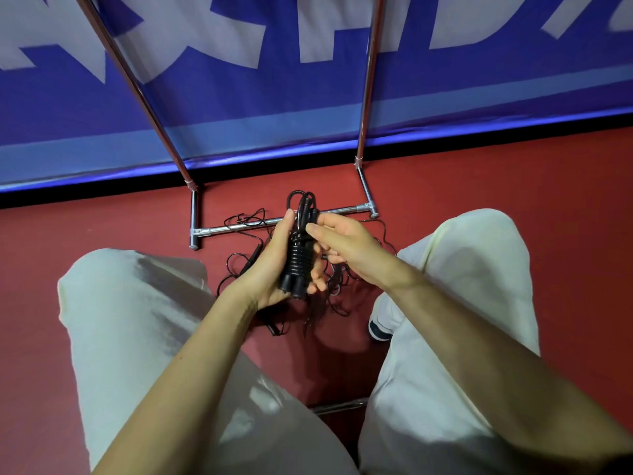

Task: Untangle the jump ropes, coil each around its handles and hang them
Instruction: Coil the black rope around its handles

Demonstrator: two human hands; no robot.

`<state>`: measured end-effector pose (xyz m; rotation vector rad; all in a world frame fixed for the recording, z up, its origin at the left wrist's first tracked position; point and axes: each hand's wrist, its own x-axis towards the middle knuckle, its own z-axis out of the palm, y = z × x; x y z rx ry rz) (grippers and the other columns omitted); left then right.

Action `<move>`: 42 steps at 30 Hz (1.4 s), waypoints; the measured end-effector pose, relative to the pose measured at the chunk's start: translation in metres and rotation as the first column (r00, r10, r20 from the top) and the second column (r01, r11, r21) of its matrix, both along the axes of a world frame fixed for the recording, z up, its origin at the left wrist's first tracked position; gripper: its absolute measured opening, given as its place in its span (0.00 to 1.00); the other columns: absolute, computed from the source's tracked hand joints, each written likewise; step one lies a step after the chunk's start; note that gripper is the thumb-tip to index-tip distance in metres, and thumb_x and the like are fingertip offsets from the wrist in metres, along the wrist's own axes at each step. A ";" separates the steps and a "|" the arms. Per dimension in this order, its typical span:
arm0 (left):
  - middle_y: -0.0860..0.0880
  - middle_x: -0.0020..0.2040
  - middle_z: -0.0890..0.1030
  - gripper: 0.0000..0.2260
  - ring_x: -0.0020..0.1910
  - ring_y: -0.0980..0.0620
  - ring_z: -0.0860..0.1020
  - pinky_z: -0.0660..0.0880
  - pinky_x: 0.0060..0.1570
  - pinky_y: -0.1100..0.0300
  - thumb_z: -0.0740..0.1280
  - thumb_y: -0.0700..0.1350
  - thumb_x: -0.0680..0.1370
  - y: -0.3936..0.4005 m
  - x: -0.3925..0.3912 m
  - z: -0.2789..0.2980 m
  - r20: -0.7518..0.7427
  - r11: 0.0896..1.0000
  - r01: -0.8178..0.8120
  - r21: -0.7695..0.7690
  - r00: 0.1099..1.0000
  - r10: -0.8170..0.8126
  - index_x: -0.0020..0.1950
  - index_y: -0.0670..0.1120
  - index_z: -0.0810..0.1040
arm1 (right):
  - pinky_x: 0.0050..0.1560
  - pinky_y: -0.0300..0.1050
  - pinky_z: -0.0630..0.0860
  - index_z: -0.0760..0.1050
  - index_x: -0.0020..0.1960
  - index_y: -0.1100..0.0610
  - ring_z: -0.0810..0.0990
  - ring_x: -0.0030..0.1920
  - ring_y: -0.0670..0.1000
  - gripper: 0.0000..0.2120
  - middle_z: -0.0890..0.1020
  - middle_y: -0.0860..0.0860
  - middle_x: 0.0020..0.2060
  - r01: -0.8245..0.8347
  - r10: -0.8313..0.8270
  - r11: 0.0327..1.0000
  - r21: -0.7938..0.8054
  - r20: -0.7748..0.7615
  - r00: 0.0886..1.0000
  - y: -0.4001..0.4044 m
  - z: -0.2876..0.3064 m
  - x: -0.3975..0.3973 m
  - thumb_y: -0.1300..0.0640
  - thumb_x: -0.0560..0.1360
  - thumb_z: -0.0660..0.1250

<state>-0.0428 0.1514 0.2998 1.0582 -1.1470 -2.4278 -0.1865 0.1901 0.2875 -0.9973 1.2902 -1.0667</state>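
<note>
red floor (445,186) | on it: tangled black jump ropes (337,286), chrome rack base (239,228)

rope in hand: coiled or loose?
Coiled: black jump rope wraps its paired handles in tight turns, gripped by left hand; end loop sticks out above.

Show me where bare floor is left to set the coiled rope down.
Bare red floor lies left of the rack's base bar, and right of its foot. Between the knees, the tangled ropes crowd it.
</note>
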 end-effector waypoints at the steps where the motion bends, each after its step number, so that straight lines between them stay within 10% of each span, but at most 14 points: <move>1: 0.41 0.28 0.74 0.36 0.25 0.44 0.78 0.74 0.24 0.60 0.45 0.72 0.76 0.001 -0.001 -0.002 0.053 1.000 0.022 0.003 0.998 -0.022 0.43 0.41 0.75 | 0.26 0.30 0.61 0.74 0.52 0.60 0.66 0.26 0.40 0.07 0.71 0.46 0.30 0.032 -0.032 0.999 -0.010 0.021 0.999 0.000 0.002 0.001 0.56 0.80 0.64; 7: 0.42 0.32 0.79 0.33 0.32 0.43 0.80 0.77 0.34 0.57 0.47 0.66 0.81 -0.002 -0.013 -0.023 0.203 0.970 -0.155 -0.186 0.960 0.192 0.55 0.42 0.80 | 0.26 0.41 0.69 0.69 0.43 0.60 0.72 0.25 0.47 0.11 0.74 0.53 0.30 0.258 -0.265 0.963 -0.077 -0.109 0.958 -0.002 -0.001 0.010 0.57 0.76 0.70; 12: 0.45 0.34 0.80 0.30 0.30 0.48 0.76 0.72 0.34 0.58 0.48 0.64 0.82 -0.002 -0.015 -0.028 0.233 0.950 -0.188 -0.250 0.940 0.248 0.47 0.43 0.80 | 0.28 0.41 0.66 0.67 0.39 0.59 0.68 0.25 0.44 0.16 0.71 0.49 0.26 0.313 -0.336 0.941 -0.128 -0.262 0.905 -0.005 -0.008 0.008 0.53 0.75 0.71; 22: 0.49 0.31 0.72 0.24 0.25 0.52 0.68 0.65 0.24 0.62 0.56 0.66 0.80 -0.008 -0.009 -0.032 0.117 0.937 -0.331 -0.113 0.932 0.343 0.47 0.47 0.79 | 0.42 0.44 0.75 0.72 0.62 0.56 0.78 0.34 0.47 0.16 0.74 0.47 0.32 0.041 -0.125 0.980 -0.197 -0.436 0.891 -0.011 -0.015 0.002 0.56 0.76 0.69; 28: 0.49 0.31 0.73 0.18 0.24 0.53 0.68 0.65 0.24 0.62 0.58 0.59 0.81 -0.014 -0.006 -0.030 0.134 0.910 -0.405 -0.090 0.900 0.414 0.44 0.46 0.76 | 0.41 0.48 0.73 0.72 0.47 0.49 0.72 0.33 0.47 0.05 0.73 0.45 0.34 0.035 -0.134 0.981 -0.193 -0.528 0.838 -0.011 -0.019 -0.007 0.56 0.76 0.69; 42: 0.49 0.30 0.72 0.18 0.22 0.55 0.66 0.62 0.20 0.65 0.56 0.58 0.83 -0.011 -0.002 -0.017 -0.057 0.902 -0.426 0.077 0.901 0.430 0.45 0.45 0.72 | 0.27 0.28 0.66 0.72 0.37 0.57 0.71 0.23 0.38 0.12 0.77 0.45 0.29 0.082 -0.092 0.993 -0.081 -0.134 0.987 -0.001 0.016 0.000 0.63 0.80 0.63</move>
